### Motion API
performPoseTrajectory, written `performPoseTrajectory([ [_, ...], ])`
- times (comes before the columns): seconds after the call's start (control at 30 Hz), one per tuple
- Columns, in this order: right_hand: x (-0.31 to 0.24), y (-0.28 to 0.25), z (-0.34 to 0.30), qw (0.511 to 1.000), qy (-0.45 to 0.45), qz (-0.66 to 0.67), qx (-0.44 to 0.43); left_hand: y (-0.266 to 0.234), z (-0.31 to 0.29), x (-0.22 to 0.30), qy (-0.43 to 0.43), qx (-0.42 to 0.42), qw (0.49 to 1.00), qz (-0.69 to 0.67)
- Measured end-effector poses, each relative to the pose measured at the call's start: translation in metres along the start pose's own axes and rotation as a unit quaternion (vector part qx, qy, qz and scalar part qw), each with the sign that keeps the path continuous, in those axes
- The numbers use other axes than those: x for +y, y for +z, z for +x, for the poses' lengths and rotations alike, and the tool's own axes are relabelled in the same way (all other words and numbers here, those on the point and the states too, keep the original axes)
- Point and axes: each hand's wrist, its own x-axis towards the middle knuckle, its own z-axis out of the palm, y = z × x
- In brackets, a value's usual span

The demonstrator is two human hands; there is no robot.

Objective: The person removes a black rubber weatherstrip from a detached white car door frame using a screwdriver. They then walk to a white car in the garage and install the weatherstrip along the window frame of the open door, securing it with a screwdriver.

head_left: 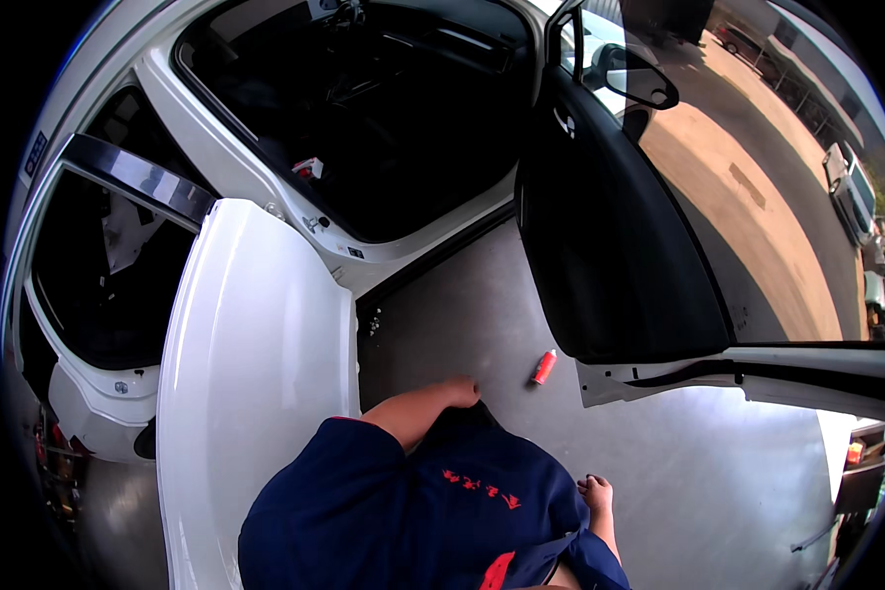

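At the left, the white rear door (256,344) of the car was swung out, its glossy outer skin turned toward the person and its window frame (138,182) rising at the upper left. The panel was overlapped in view by the dark blue left sleeve (310,472); whether it was touched could not be told. It was judged that sleeve and elbow were best kept off the finish, and that the door was best steadied by its edge.

Beyond, a small red-and-white box (308,168) was seen inside the dark front cabin. The left hand (462,392) was held before the body, to the right of the door panel, fingers curled in; no object was seen in it, though whether something small was gripped could not be told.

Just ahead, a red spray can (545,368) lay on the grey floor (678,452). Its place was judged worth minding, since it could be rolled or stepped on. The right hand (597,489) was held low by the right side, fingers loosely bent; its palm was hidden, so a small holding could not be ruled out.

At the right, the front door (610,226) stood ajar, its black inner trim facing the person; slow turns were judged advisable between both doors.
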Motion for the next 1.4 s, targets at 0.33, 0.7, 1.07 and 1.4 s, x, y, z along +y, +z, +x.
performPoseTrajectory([
  [0.33,0.093,0.000,-0.060,0.962,0.041,0.221,0.155,-0.053,0.083,0.040,0.113,-0.105,0.982,0.106],
  [0.7,0.217,0.038,-0.135,0.907,0.150,0.315,0.235,-0.010,0.107,0.030,0.146,-0.291,0.900,0.290],
  [1.07,0.216,-0.055,-0.123,0.880,0.059,0.387,0.270,0.063,0.095,0.311,0.303,-0.363,0.845,0.250],
  [1.4,0.296,-0.077,-0.165,0.824,0.141,0.432,0.338,0.174,0.050,0.408,0.342,-0.454,0.777,0.271],
])
